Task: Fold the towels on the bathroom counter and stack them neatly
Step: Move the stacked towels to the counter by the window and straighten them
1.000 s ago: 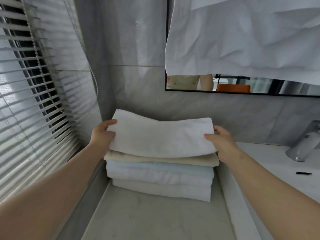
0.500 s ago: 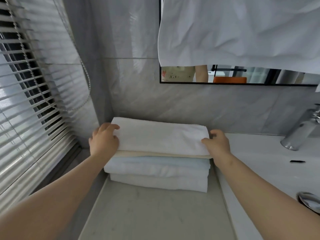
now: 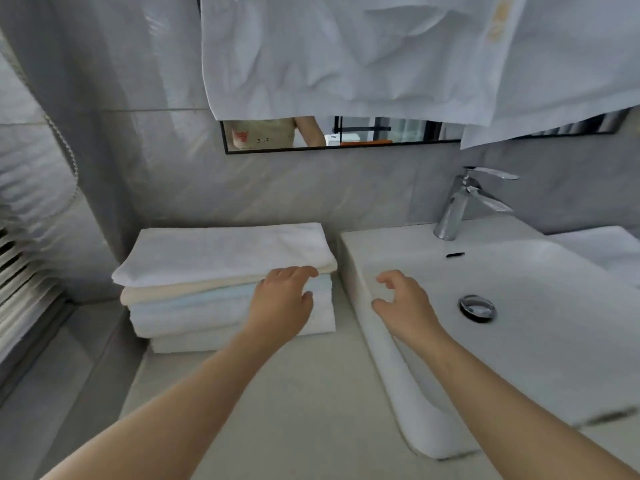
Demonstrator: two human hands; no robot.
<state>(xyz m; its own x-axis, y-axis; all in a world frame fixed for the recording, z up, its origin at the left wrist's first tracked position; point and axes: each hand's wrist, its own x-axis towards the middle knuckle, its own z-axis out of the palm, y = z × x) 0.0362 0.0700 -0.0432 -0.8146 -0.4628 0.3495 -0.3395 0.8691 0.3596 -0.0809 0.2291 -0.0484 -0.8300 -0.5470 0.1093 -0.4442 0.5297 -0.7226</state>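
Note:
A stack of folded towels stands on the counter [image 3: 294,386] against the back wall. Its top towel [image 3: 225,251] is white. Under it lie a beige towel [image 3: 180,289], a pale blue one [image 3: 194,304] and white ones [image 3: 194,336] at the bottom. My left hand [image 3: 282,299] hovers in front of the stack's right front corner, fingers spread, holding nothing. My right hand [image 3: 403,304] is over the left rim of the sink [image 3: 519,327], fingers curled apart and empty. Another white towel [image 3: 602,247] lies beyond the sink at the far right.
A chrome tap [image 3: 460,202] stands at the back of the sink, with a drain [image 3: 477,308] in the basin. White cloths [image 3: 363,53] hang over the mirror [image 3: 346,133]. Window blinds [image 3: 24,271] fill the left side.
Both hands let go of the top white towel, which now rests flat on the stack. The hands have shifted right, my right hand now over the sink. The view panned right and down.

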